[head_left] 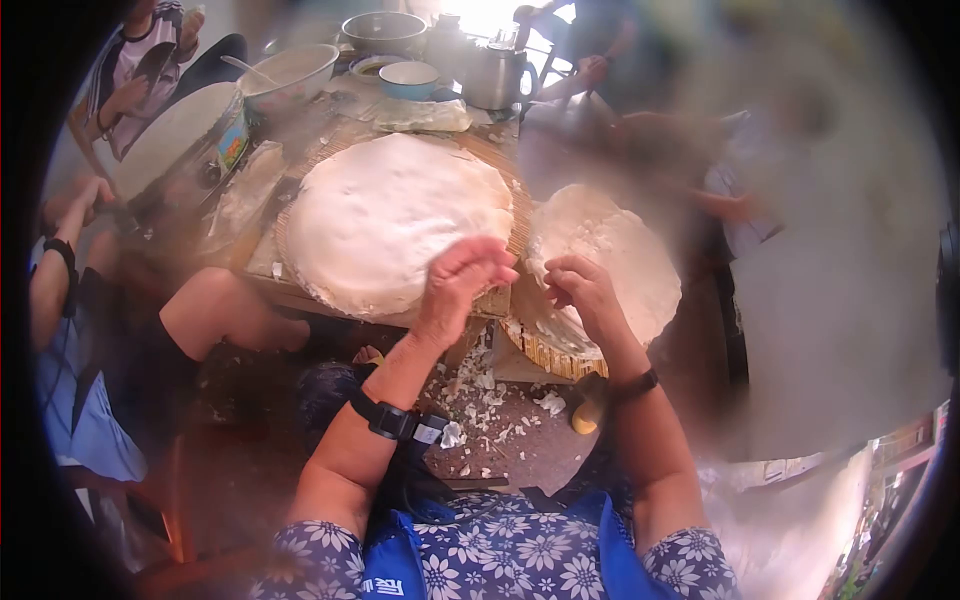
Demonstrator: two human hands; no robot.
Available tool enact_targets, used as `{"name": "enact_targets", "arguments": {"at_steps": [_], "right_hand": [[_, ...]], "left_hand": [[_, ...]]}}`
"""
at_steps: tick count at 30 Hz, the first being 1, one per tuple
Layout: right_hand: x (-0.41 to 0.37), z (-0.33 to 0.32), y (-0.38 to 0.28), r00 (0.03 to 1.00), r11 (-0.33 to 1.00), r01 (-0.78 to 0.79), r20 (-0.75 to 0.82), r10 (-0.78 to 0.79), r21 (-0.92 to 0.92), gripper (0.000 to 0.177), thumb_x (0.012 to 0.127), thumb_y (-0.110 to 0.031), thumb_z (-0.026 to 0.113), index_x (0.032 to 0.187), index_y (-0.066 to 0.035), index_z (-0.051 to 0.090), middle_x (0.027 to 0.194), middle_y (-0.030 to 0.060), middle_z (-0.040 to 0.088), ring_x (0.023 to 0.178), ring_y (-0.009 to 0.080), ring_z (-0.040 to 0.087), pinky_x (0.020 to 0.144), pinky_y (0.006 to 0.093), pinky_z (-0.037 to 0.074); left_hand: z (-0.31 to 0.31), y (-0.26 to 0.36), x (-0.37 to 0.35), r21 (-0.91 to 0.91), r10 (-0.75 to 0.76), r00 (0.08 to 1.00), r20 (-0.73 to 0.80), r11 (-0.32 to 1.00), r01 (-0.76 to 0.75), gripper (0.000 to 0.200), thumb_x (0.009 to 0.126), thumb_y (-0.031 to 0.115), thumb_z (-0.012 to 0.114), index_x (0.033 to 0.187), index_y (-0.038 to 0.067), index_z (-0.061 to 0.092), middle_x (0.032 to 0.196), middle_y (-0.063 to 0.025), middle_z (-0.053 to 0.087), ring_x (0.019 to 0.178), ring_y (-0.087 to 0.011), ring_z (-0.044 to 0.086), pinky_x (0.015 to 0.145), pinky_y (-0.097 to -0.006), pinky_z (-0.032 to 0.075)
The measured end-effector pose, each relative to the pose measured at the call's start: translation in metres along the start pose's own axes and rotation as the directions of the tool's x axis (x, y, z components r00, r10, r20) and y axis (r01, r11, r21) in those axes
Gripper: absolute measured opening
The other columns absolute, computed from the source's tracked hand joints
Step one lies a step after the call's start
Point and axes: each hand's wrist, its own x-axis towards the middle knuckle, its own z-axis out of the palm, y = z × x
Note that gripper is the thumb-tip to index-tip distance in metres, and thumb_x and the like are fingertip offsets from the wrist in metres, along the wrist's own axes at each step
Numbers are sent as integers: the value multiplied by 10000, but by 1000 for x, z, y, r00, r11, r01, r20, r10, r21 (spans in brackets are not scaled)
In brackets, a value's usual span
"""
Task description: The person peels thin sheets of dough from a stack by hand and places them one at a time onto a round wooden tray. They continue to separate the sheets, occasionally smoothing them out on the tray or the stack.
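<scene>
A wide, round white sheet (pixel 395 220), smooth on top, lies on a slatted mat on the table. To its right a second pale round piece (pixel 635 275), rougher on top, rests on another slatted round base. My left hand (pixel 465 282) is at the right front edge of the white sheet, its fingers bent and close together. Over the near left part of the second piece is my right hand (pixel 583 290), fingertips pinched together. Whether anything small is between the fingers of either hand cannot be made out.
Behind are a metal bowl (pixel 384 33), a blue-white bowl (pixel 408 80), a metal jug (pixel 492 76) and a basin with a spoon (pixel 290 80). A large tub (pixel 185 140) stands left. People sit at the left and back right. White scraps (pixel 490 410) litter the floor.
</scene>
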Motion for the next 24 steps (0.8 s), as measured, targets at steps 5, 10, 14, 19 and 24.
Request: {"name": "enact_targets", "arguments": {"at_steps": [5,10,14,19,24], "right_hand": [[31,24,-8,999,998,4,49,-2,-55,188,839,-124,546,971,-16,623,739,12,594,599,83,533,537,219,435],[61,37,-4,993,982,-105,-60,97,-157,221,826,-164,564,984,-21,621,755,26,608,575,101,578,477,223,429],[72,39,-3,986,966,-150,-110,129,-209,241,820,-173,565,1004,-27,618,789,36,618,596,115,605,448,231,438],[76,37,-1,987,980,-152,-76,143,-129,238,813,-155,580,1013,-28,605,783,40,611,577,120,595,415,223,424],[80,38,-2,977,981,-192,-99,189,-27,181,812,-123,593,972,-37,602,754,28,585,566,111,579,376,204,392]], "left_hand": [[-80,46,22,424,463,725,-510,869,-257,274,835,-37,514,1097,12,576,1039,-51,606,937,-122,565,848,-256,455],[-132,80,7,487,448,622,-643,865,-119,450,815,-7,468,1262,-21,415,1280,-131,442,1183,-208,428,1019,-327,322],[-151,84,-2,438,393,599,-698,896,-78,472,802,22,495,1267,6,416,1263,-110,429,1149,-179,429,989,-299,319],[-170,79,-5,359,323,593,-738,931,-60,480,773,52,508,1248,36,443,1150,-65,453,960,-119,463,832,-253,374],[-172,81,-6,348,330,565,-756,934,-80,469,772,75,512,1237,57,458,1084,-36,465,843,-93,475,747,-239,391]]}}
